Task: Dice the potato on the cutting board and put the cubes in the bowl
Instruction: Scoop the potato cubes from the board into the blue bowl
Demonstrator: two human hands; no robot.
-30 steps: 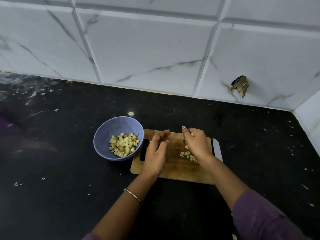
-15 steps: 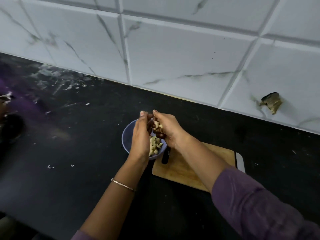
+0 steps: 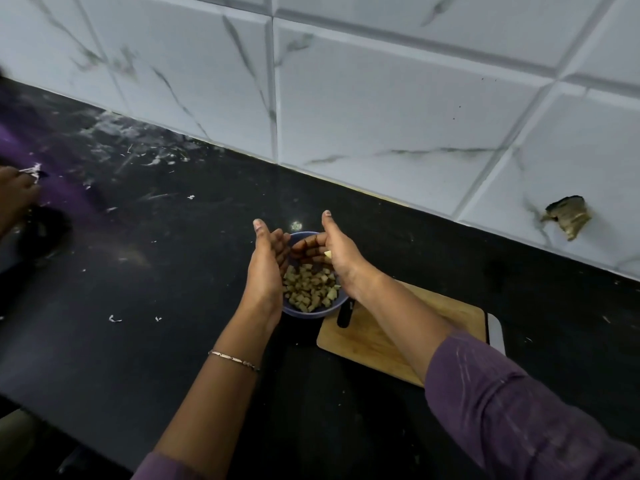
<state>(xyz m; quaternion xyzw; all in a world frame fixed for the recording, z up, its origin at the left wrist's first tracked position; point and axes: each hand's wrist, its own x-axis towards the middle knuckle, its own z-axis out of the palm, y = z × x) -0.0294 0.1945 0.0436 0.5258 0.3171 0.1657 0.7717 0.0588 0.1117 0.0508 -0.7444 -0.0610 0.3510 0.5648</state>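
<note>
Here: held left hand (image 3: 265,268) and right hand (image 3: 337,254) open, fingers spread, gripping nothing, over bowl (image 3: 302,314) beside board (image 3: 381,341). Logged cubes (image 3: 308,289) in bowl, one seemingly clinging to right palm. Risked dropping it outside rim if brushed off carelessly.

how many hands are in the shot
3: the left hand and right hand, both over the lavender plastic bowl of potato cubes, and another person's hand at the far left edge.

White marbled wall tiles (image 3: 381,98) (one chipped), black countertop (image 3: 138,306) — dusty, scuffed
</note>
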